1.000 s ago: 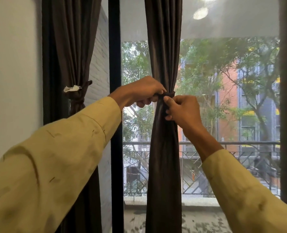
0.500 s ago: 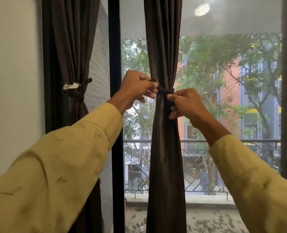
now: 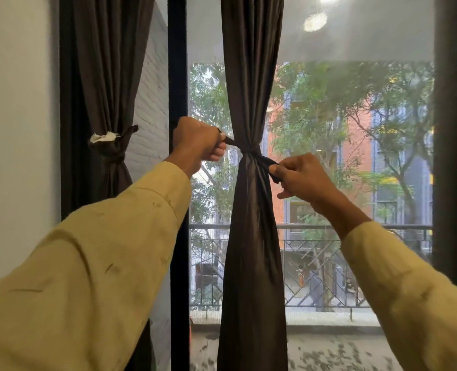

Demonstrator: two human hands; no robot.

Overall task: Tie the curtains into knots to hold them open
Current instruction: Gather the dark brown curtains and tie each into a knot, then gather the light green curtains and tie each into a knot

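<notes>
Gripping one end of a dark tie band (image 3: 248,150) in a fist, left hand (image 3: 198,141) left of the gathered middle curtain (image 3: 252,210), right hand (image 3: 300,178) pinching the other end, band cinched round the curtain before the window, another curtain (image 3: 107,103) tied at far left.

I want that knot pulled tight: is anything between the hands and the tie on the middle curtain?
Nothing visible. The left hand and right hand each grip an end of the tie around the middle curtain.
</notes>
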